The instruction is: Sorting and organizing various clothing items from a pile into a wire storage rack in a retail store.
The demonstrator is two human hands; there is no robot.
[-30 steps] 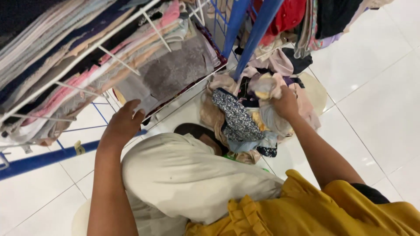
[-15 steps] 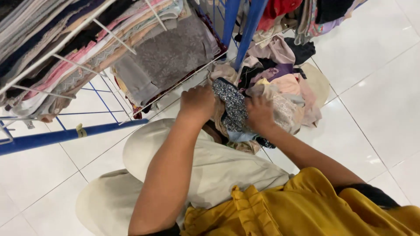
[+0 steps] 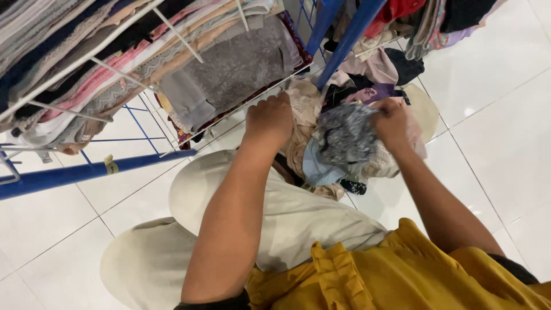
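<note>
left hand [image 3: 268, 119]: fingers clenched on beige garment [image 3: 299, 123];
right hand [image 3: 391, 122]: fingers gripping grey patterned cloth [image 3: 344, 135];
room: white floor [image 3: 493, 132] at 3 o'clock

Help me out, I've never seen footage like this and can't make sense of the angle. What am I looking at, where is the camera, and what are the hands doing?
The camera sits on a person's head and looks down, so you see their own arms, pale trousers and yellow top from above. There is no machine, only two bare hands. The left hand is closed on beige cloth at the edge of a pile of mixed garments on the white tiled floor. The right hand grips a dark speckled garment, blurred here, lifted a little off the pile. Upper left, a blue-framed wire rack holds rows of folded fabric.
</note>
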